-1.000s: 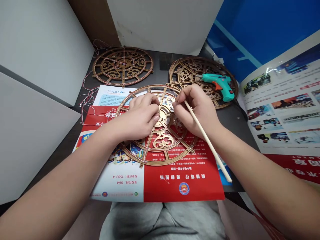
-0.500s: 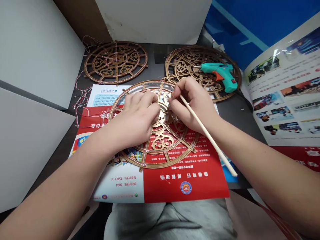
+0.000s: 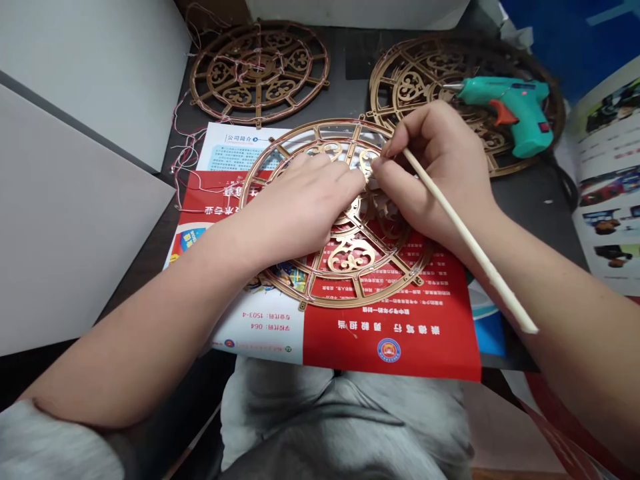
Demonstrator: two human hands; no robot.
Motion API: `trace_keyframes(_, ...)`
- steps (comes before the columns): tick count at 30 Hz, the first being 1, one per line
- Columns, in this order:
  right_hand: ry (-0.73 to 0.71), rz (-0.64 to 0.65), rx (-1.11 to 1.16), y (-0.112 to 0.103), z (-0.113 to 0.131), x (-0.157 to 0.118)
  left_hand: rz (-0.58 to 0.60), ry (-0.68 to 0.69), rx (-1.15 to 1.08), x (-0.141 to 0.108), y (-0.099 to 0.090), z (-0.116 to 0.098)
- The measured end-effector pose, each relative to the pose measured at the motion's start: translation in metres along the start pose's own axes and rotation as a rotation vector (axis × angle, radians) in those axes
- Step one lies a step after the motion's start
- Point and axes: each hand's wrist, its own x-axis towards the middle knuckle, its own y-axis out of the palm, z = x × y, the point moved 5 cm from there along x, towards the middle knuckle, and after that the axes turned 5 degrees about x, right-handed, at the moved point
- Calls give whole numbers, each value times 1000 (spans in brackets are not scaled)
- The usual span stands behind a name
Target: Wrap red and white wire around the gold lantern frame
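A round bronze-coloured openwork frame (image 3: 327,303) with scroll ornaments and thin wires along its rings lies flat in front of me. My left hand (image 3: 315,203) rests over its left and middle part, fingers bent and pressed together, the fingertips mostly hidden. In my right hand (image 3: 440,167) a pale wooden stick (image 3: 470,243) is held between the fingers, slanting back over the wrist. Thumb and index finger of this hand meet in a pinch just above the frame, right of the left hand. Whether a wire is between them is too small to tell.
Under the frame lies a red and white printed brochure (image 3: 390,333). Two similar round frames (image 3: 260,117) (image 3: 377,100) are behind, a teal glue gun (image 3: 520,100) on the right one. Loose wires (image 3: 185,150) hang at left beside white panels (image 3: 80,220). An open booklet (image 3: 610,180) stands right.
The view has tilted down and shifted, so everything sits higher and the far items further right. Both hands keep nearly the same place on the frame, and the stick stays in my right hand.
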Motion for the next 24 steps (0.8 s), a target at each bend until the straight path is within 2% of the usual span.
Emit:
trace_keyframes(3,-3,-17,38,-2,0,0,0,7,-7,-1,-3,-2)
trace_keyframes(10,132,-107,185,-11,-10,3,-20,-76,-206,1,-7,8)
trace_keyframes(19,187,-118,129,-23,-15,5,-85,-3,-46,0,-9,13)
trace_keyframes(22,230,-105,35,-24,-12,5,-112,28,86,-2,-22,3)
trace_keyframes(24,213,-87,47,-24,-13,5,-104,75,168,-6,-34,-18)
